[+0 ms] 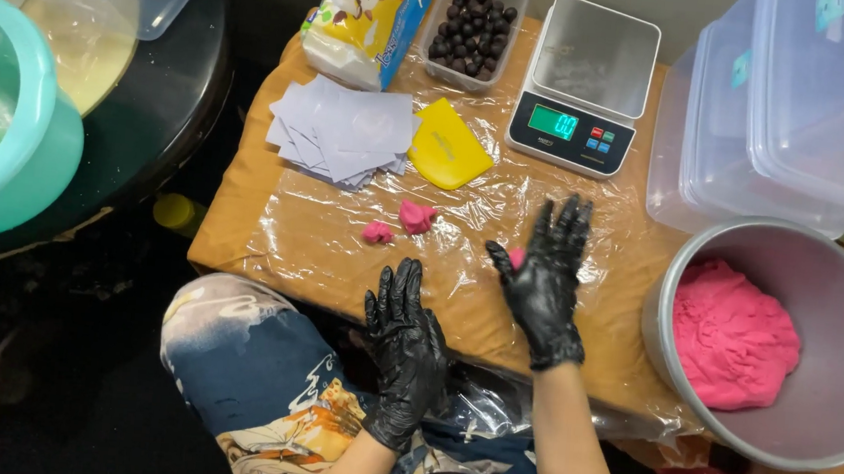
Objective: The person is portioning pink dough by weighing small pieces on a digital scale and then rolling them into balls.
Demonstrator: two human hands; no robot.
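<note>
Both my hands wear black gloves. My right hand hovers over the plastic-wrapped table with fingers spread; a small bit of pink dough sticks by its thumb. My left hand rests flat and open at the table's near edge, above my lap. Two small pink dough pieces lie on the wrap just beyond my left hand. A metal bowl at the right holds a large pink dough mass.
A digital kitchen scale stands at the back. Beside it lie a yellow scraper, a stack of white paper squares, a tub of dark balls and a tissue pack. Clear lidded boxes stack at right; a teal basin sits left.
</note>
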